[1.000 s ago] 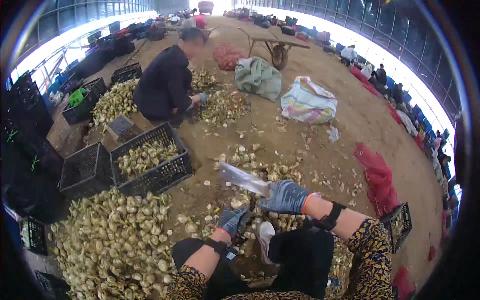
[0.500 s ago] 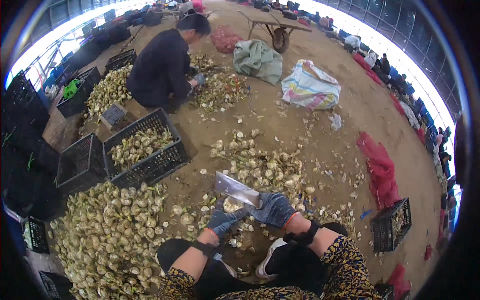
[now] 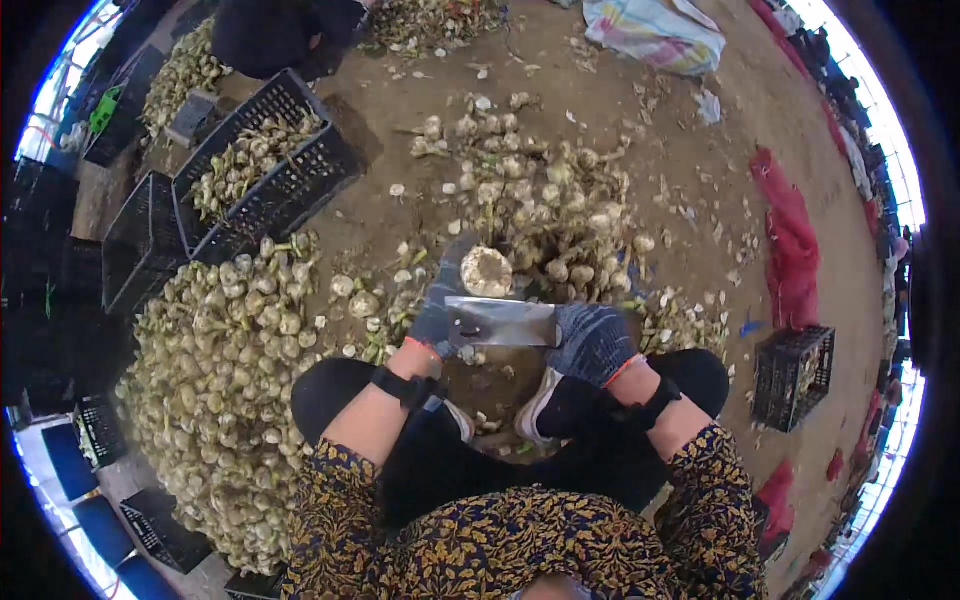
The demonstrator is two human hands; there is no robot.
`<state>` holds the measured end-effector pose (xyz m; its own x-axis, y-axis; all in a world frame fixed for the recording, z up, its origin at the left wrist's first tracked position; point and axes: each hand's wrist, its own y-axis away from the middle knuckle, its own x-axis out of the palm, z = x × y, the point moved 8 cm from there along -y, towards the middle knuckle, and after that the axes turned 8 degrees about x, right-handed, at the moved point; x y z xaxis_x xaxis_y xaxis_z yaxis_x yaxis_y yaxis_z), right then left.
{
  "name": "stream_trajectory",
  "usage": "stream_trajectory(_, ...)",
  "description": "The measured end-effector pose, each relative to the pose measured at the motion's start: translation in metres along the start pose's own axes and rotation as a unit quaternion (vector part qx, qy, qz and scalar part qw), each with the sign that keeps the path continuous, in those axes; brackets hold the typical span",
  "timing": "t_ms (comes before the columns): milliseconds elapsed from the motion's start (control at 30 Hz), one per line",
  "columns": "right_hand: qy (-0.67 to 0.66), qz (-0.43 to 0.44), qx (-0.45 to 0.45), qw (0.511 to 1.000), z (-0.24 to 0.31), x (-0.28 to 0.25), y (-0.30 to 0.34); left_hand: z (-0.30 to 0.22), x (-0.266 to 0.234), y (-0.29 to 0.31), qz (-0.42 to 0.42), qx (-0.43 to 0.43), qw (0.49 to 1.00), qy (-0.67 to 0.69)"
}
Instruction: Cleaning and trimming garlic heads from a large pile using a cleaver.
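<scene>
In gloved fingers my left hand (image 3: 437, 300) grips a garlic bulb (image 3: 487, 272), its pale cut-looking face with a brownish centre turned up. My right hand (image 3: 595, 343), also gloved, is closed on the handle of a cleaver (image 3: 508, 322). The broad blade lies level, reaching left across to my left glove, just on the near side of the bulb. Whether its edge touches the bulb I cannot tell. Beyond both hands spreads a heap of garlic with stems (image 3: 560, 205). Trimmed bulbs (image 3: 225, 400) form a large pile to my left.
Black plastic crates stand at the left, one holding stemmed garlic (image 3: 290, 165); a smaller crate (image 3: 793, 378) is at the right. Red mesh netting (image 3: 787, 245) and a striped woven sack (image 3: 655, 35) lie on the dirt floor. Another person in dark clothes (image 3: 270, 35) sits at the far left.
My view has tilted downward. The cleaver has swung from slanting up over the bulb to lying level on its near side. The bulb stays in my left hand and shows more fully.
</scene>
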<state>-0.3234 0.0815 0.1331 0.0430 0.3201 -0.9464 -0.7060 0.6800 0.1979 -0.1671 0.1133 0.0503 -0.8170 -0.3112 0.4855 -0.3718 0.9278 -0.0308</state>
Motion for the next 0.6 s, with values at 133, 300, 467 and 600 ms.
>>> stream_trajectory(133, 0.026, 0.044, 0.023, 0.998, 0.011, 0.004, -0.004, 0.017, -0.002, 0.01, 0.039, -0.087, 0.995, 0.007)
stream_trajectory(300, 0.025, 0.049, 0.019, 0.998, 0.008, 0.01, -0.005, 0.0, 0.015, 0.021, 0.11, -0.102, 0.986, -0.068)
stream_trajectory(467, 0.008, 0.022, 0.004, 1.0, 0.017, 0.009, -0.008, -0.031, 0.028, 0.022, 0.159, -0.041, 0.971, -0.177)
stream_trajectory(600, 0.015, 0.059, -0.003, 0.998, 0.016, 0.018, -0.008, -0.015, 0.022, 0.033, 0.092, -0.153, 0.982, -0.065)
